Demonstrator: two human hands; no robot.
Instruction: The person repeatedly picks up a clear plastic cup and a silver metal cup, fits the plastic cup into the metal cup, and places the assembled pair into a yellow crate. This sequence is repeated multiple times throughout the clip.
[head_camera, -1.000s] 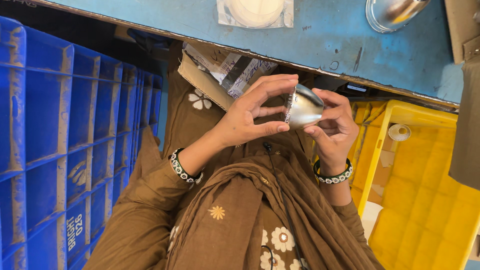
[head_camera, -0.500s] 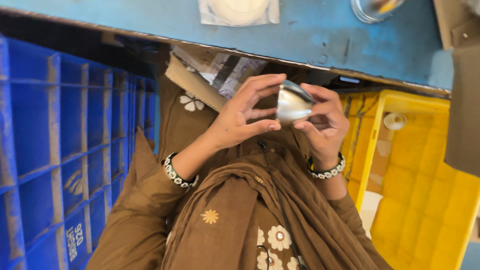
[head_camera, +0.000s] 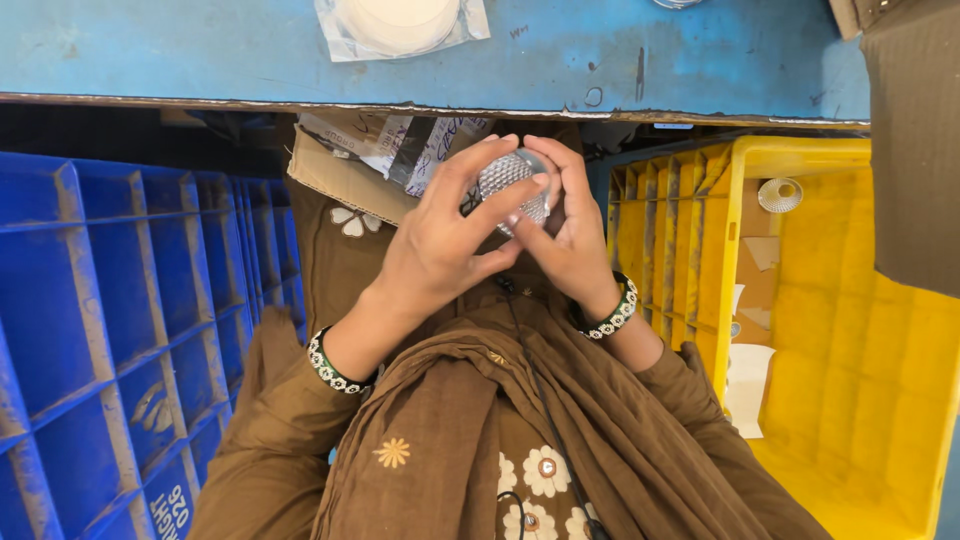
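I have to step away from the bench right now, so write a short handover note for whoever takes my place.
Left hand: fingers over the small faceted silver reflector cup.
Right hand: grips the same cup from the other side, above the lap.
Around: blue workbench with a bagged white disc; yellow plastic crate holding one white ribbed cup; blue crates opposite.
Done: cup picked up.
Left: cup not yet set down anywhere.

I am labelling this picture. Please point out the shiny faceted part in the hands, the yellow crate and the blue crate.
shiny faceted part (head_camera: 507, 178): head view, on its dimpled face.
yellow crate (head_camera: 800, 155): head view, on its top rim.
blue crate (head_camera: 70, 200): head view, on a divider wall.
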